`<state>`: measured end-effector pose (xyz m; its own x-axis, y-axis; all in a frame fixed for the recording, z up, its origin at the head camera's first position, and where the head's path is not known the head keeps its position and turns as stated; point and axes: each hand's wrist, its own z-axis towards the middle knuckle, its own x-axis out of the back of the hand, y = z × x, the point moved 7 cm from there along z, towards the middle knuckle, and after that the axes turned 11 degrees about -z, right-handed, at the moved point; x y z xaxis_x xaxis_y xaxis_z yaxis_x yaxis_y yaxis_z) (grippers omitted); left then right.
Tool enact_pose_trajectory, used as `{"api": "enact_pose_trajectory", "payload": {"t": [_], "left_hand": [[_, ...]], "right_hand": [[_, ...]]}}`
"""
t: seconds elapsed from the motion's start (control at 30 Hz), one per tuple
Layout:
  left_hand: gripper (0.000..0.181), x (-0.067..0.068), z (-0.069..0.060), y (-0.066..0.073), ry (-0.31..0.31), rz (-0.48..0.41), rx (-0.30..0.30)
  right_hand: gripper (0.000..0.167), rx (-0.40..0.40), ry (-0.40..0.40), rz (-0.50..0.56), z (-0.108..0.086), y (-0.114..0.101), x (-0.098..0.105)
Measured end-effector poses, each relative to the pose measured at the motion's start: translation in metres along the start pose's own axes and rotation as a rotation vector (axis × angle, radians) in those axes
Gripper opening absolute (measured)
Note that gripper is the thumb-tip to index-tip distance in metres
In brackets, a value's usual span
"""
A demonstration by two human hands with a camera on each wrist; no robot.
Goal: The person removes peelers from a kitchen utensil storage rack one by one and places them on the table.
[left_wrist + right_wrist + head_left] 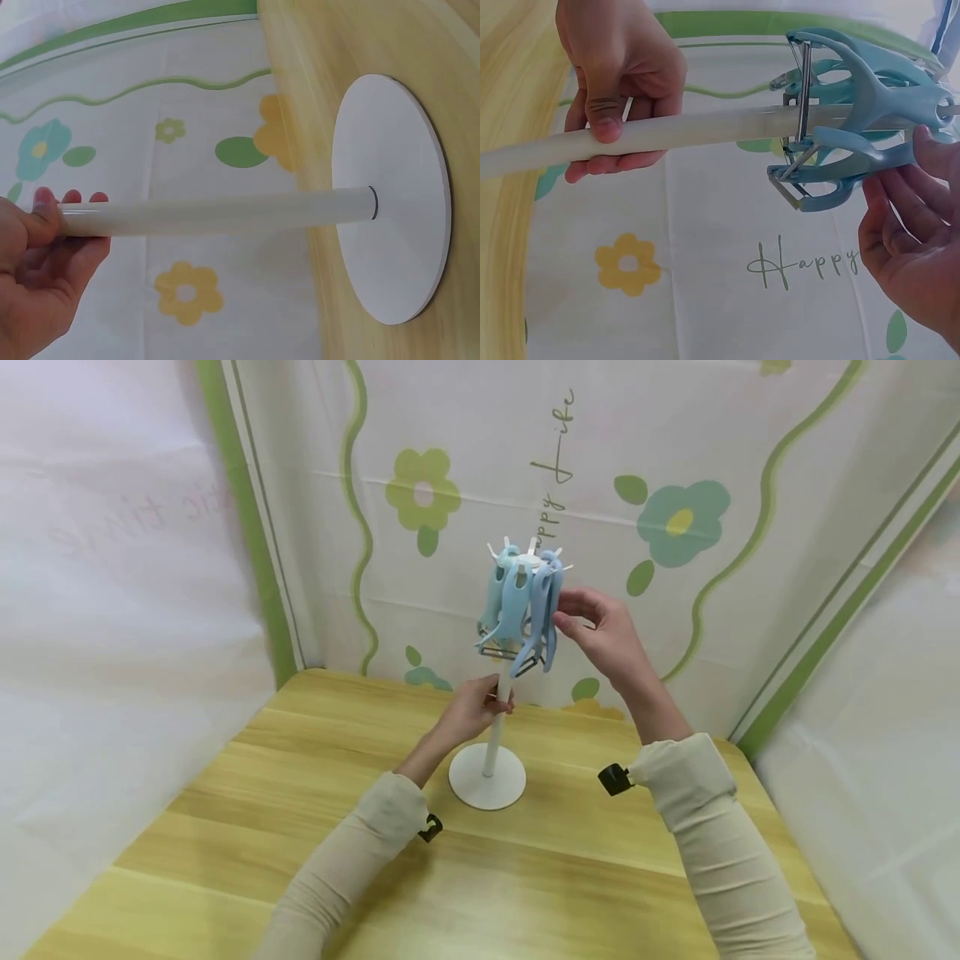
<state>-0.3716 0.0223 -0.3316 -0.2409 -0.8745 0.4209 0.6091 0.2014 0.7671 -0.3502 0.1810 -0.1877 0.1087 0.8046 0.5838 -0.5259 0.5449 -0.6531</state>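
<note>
Peelers [515, 602] in blues and blue-green hang by their handle ends from white hooks [533, 545] ringing the top of a stand, blades low, close around the pole [225, 214]. Hung this way, they likely fit round one stem with handles within easy reach. The wide round base [480, 792] sits on the wooden worktop [570, 860], presumably to balance so much weight carried high.

The left hand [471, 710] has its fingers wrapped round the pole below the blades and well above the base; that seems a steadying hold, placed clear of the sharp ends. The right hand [600, 627] pinches the handle of the outermost right peeler [885, 157] between thumb and fingers, a spot that probably spares the skin from the blade and allows fine control. Whether it bears any of that peeler's weight, I cannot tell.
</note>
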Motion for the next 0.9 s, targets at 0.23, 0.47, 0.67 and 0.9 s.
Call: {"api": "enact_pose_trajectory", "payload": {"t": [0.23,0.47,0.67,0.9], "left_hand": [[0.008,0.001,0.000,-0.001,-0.002,-0.013,0.018],[0.008,0.001,0.001,-0.001,0.006,-0.023,0.019],[0.009,0.000,0.000,-0.002,-0.009,-0.019,0.040],[0.008,0.002,0.001,-0.003,-0.017,-0.006,0.063]], "right_hand": [[0.033,-0.023,-0.036,0.016,0.005,0.000,-0.005],[0.028,0.017,-0.054,0.024,0.006,-0.001,0.000],[0.027,0.028,-0.031,0.085,0.005,0.000,0.010],[0.014,0.081,0.034,0.284,0.001,-0.002,0.028]]}}
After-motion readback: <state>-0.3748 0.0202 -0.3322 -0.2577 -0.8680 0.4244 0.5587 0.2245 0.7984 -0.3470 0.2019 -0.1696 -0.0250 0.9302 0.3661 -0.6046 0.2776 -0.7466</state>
